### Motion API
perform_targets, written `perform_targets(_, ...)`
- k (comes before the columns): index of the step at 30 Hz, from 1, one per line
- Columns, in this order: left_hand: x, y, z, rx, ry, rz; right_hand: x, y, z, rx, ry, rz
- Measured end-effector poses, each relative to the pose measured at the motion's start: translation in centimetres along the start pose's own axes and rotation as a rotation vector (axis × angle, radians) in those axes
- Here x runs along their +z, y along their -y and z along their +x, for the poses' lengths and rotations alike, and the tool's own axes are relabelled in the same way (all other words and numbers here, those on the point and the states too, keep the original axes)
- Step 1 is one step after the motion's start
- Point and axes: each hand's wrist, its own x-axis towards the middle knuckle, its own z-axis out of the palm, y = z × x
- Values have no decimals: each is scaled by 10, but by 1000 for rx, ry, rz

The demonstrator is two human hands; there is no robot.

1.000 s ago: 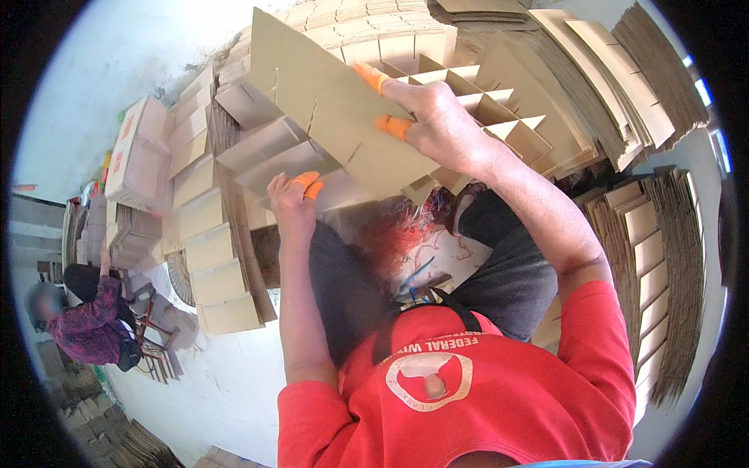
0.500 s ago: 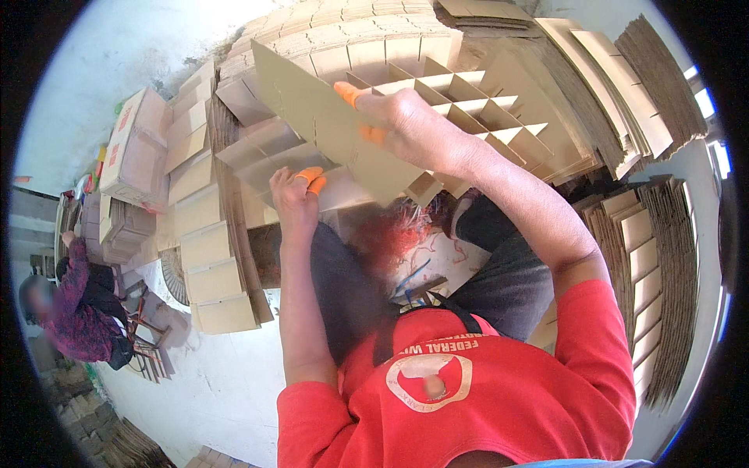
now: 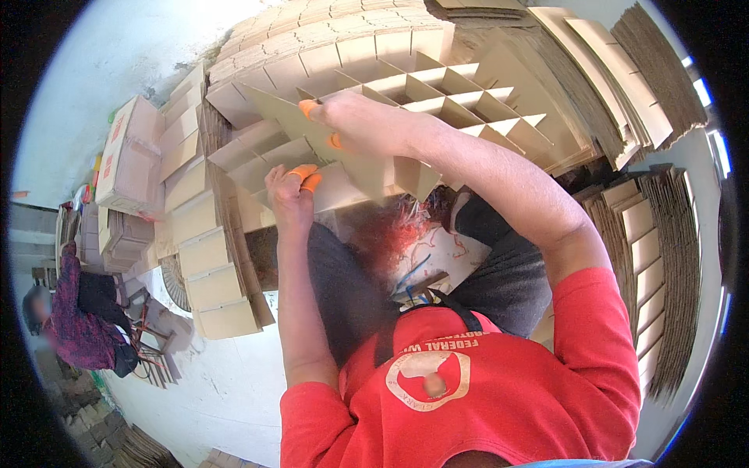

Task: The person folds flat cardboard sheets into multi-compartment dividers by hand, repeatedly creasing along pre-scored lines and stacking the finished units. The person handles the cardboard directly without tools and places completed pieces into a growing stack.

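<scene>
A flat brown cardboard divider strip [image 3: 367, 168] lies tilted across a cardboard cell grid [image 3: 468, 93] in front of me. My right hand [image 3: 355, 121], with orange fingertip covers, grips the strip near its upper edge. My left hand [image 3: 290, 195], also with orange fingertip covers, pinches the strip's lower edge. The grid's open cells show to the right of my right hand.
Stacks of flat cardboard sheets [image 3: 663, 203] stand at the right and behind the grid. Piles of folded cardboard pieces [image 3: 207, 257] and closed boxes [image 3: 129, 156] sit at the left. Another person [image 3: 78, 312] sits at the far left on the floor. Red string scraps [image 3: 394, 234] lie between my knees.
The cardboard strip has come down from a raised tilt toward the grid. My right hand moved left and down with it; my left hand stayed at the strip's lower edge.
</scene>
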Motion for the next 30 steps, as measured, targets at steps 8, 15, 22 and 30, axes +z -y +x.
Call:
perform_targets(8, -2, 0, 4, 22, 59, -16, 48, 3, -20, 124, 292, -122)
perform_targets(15, -2, -1, 4, 62, 35, -77, -7, -78, -107, 318, -474, -340)
perform_targets(22, 1, -4, 4, 14, 28, -46, -93, -196, -293, 1065, -418, -876)
perform_targets(30, -5, -1, 5, -67, 105, -20, -97, -222, -324, 1027, -250, -717)
